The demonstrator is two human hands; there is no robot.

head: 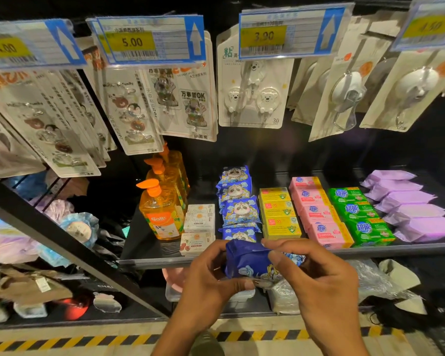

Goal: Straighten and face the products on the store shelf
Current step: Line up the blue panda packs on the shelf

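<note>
I'm gripping one blue pack [249, 263] with both hands, left hand [211, 276] curling round its left end, right hand [316, 283] pinching its right end, holding it just off the shelf [396, 249] front edge, in line with the panda pack row [239, 209] beside the yellow boxes [280, 214].

The blue packet [249, 263]: printed face partly covered by the left hand [206, 281] and right hand [316, 278]. Just behind it, the front panda pack [238, 233] shows only its top. Far up-right of it, a price tag [432, 24] is blurred and cut by the frame edge.
</note>
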